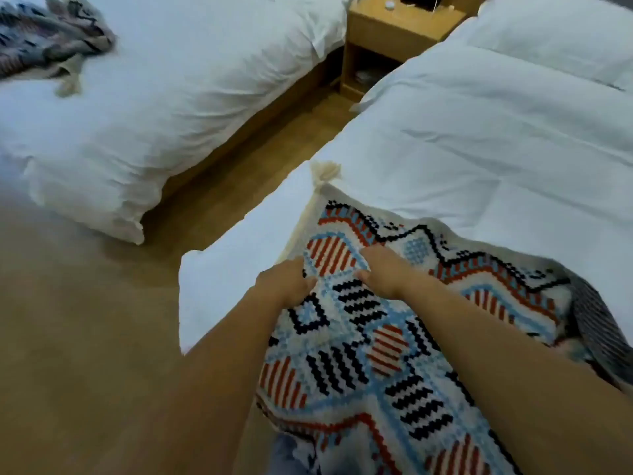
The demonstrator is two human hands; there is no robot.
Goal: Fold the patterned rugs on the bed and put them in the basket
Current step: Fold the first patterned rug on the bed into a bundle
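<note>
A patterned rug (370, 358) in red, black, light blue and cream lies over the near corner of the right bed (479, 138). A cream tassel sticks up at its far left corner. My left hand (286, 281) pinches the rug near its left edge, fingers closed on the fabric. My right hand (385, 270) grips the same rug a little to the right, bunching it between the two hands. A second patterned rug (48, 36) lies crumpled on the left bed (164, 84) at the far left. No basket is in view.
A wooden nightstand (394, 36) stands between the two beds at the back. A strip of wooden floor (85, 337) runs between the beds and widens at the left front. A white pillow (561, 39) rests at the head of the right bed.
</note>
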